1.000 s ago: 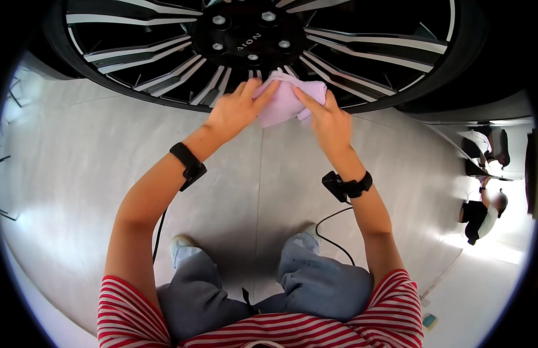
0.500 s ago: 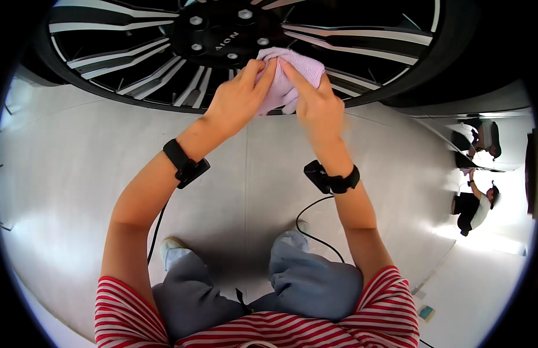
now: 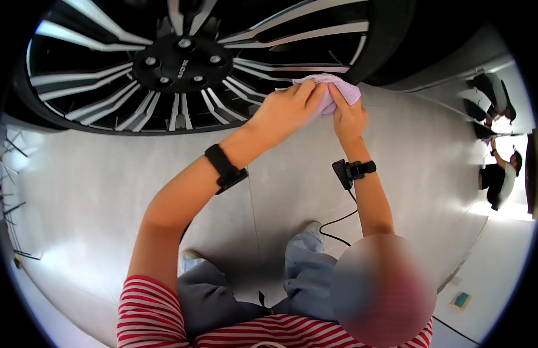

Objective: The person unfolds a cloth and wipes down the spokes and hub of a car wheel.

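Head view: The pink cloth (image 3: 347, 91) is at the near right part of the wheel (image 3: 182, 66), bunched between both hands and overlapping the outer end of a spoke. Contact pressure against the rim cannot be determined.

Left hand (image 3: 285, 111): fingers curled and closed on the left portion of the cloth. Right hand (image 3: 349, 120): fingers closed over its right portion, forefinger pointing toward the left hand. The two hands are just beside each other.

Handling: the cloth should be light, soft and limp, not fragile, and unlikely to slip. Grip it by the folded bulk with the fingertips of both hands; a single loose edge would probably let it sag.

Visibility limits: the fingers and folds conceal the cloth's underside and part of a spoke. The far part of the wheel is cut off. A blurred disc (image 3: 383, 290) obscures the right upper arm. The hub lettering is hard to read.
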The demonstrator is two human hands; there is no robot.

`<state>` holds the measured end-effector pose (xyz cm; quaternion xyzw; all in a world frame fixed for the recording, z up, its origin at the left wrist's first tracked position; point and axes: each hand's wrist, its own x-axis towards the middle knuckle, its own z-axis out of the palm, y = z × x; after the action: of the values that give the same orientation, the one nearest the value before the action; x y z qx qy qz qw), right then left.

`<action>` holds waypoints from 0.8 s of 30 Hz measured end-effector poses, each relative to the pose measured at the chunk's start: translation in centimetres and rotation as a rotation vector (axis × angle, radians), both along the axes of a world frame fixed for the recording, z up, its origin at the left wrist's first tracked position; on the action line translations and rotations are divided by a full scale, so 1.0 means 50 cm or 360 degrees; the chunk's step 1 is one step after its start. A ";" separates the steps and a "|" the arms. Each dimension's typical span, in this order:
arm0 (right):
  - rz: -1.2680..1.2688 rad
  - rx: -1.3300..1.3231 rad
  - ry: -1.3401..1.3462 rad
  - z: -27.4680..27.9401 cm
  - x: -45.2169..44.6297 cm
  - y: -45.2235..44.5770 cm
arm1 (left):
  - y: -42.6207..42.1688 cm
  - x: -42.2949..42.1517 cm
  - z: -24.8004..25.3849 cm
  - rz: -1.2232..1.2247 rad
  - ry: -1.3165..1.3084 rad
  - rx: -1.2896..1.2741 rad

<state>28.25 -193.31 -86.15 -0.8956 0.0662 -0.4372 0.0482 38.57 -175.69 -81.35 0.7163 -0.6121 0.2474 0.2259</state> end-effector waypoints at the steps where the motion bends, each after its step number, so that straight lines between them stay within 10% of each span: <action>1: -0.0024 0.0007 -0.0056 -0.007 -0.001 -0.007 | -0.021 -0.006 -0.002 0.0019 -0.0060 0.0001; 10: -0.0063 -0.0063 -0.0162 0.020 0.001 -0.048 | -0.006 0.019 0.076 -0.0145 -0.0383 0.0406; 24: -0.0163 0.0297 -0.1078 0.239 0.072 0.031 | -0.059 0.003 0.254 0.0082 -0.0727 -0.0251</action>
<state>31.83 -191.79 -74.18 -0.6871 0.1309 -0.7032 0.1271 38.71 -178.61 -68.63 0.6373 -0.6076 0.4557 0.1303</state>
